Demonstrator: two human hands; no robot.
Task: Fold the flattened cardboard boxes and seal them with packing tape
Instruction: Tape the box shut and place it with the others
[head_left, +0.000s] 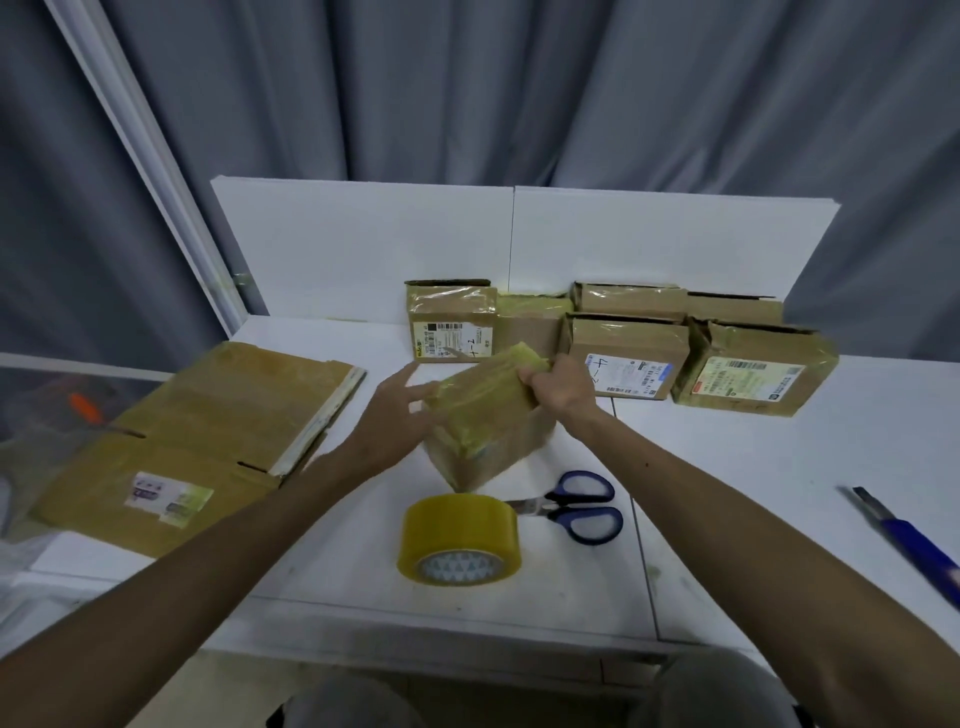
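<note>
Box (493, 434) at worktop (727, 467) centre: my right hand (563, 388) is gripping its top edge, my left hand (389, 421) is pressing straight-fingered against its side.

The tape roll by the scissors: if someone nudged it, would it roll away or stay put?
The tape roll seems to stand on its curved edge, so a sideways nudge would probably roll it. The scissors beside it might block it rightward. It looks fully wound, so likely hefty for its size.
</note>
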